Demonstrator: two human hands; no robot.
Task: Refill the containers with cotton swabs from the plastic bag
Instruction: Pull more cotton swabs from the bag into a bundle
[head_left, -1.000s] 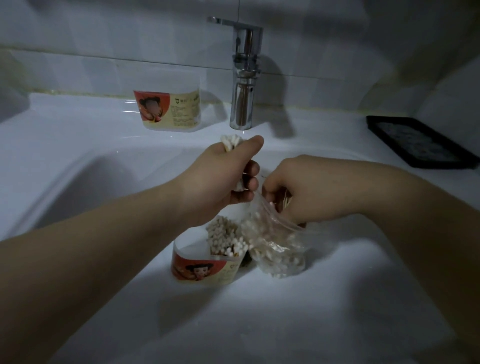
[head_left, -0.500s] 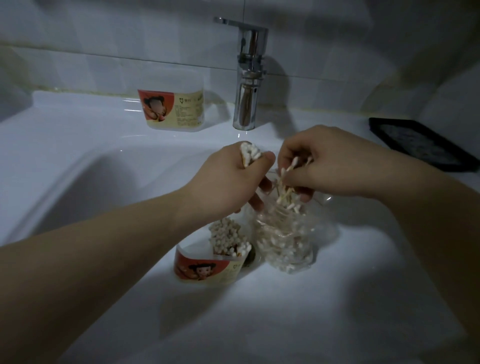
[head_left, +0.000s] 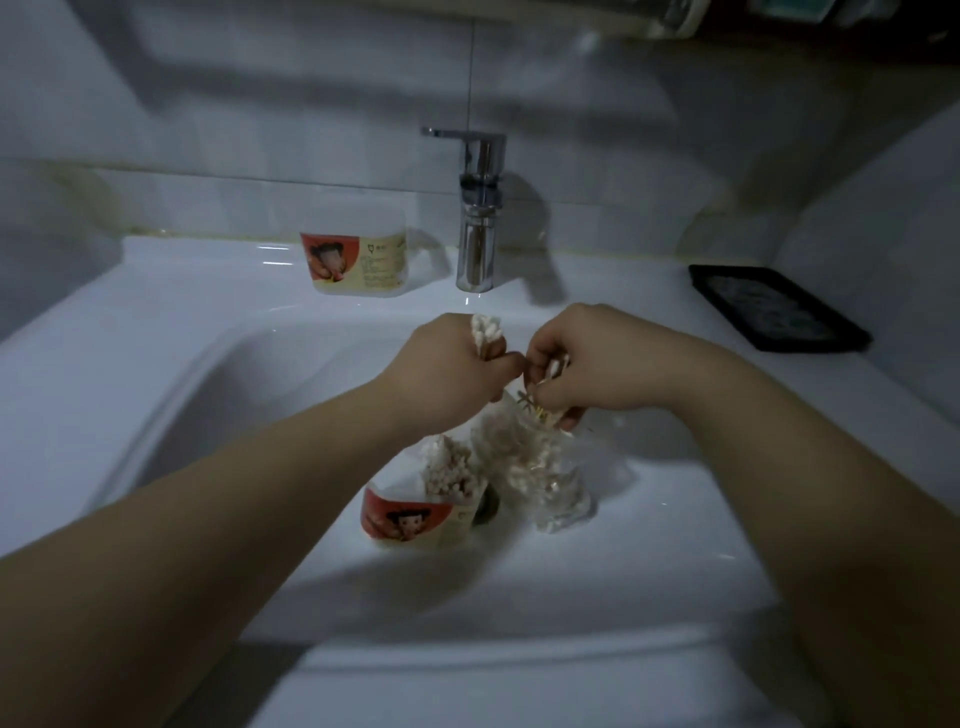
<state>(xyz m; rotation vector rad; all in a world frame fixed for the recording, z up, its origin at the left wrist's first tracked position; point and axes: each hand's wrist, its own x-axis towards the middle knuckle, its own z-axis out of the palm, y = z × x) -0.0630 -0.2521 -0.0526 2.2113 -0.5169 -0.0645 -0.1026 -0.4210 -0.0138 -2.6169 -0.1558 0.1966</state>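
- Dim view down into a white sink (head_left: 156, 332), with two bare forearms reaching in from the lower edge.
- Above the basin, left grip (head_left: 447, 374) closed in a fist round a bundle of cotton swabs (head_left: 487, 332). White cotton tips poking out of the top of the fist, pale stems just below them.
- Just beside it and almost touching, right grip (head_left: 587, 358) with fingers curled, pinching a loose handful of swabs (head_left: 540, 400). Thin yellowish sticks lying crosswise and fanned out beneath the fingers.
- Directly under the right grip, a clear plastic bag (head_left: 540, 478) standing crumpled on the basin floor, packed with white-tipped swabs, its mouth up at those fingers.
- Just left of the bag, an open container (head_left: 415, 519): a clear tub with a red and cream label showing a cartoon figure.
- Inside the tub, a dense upright cluster of swabs (head_left: 447, 465) on the right side, bare space on the left.
- Dark drain (head_left: 488, 506) partly hidden between tub and bag.
- On the back ledge, a second container (head_left: 356, 260) with a similar label, left of the chrome faucet (head_left: 480, 228); contents impossible to tell.
- Black tray (head_left: 774, 306) on the ledge at far right.
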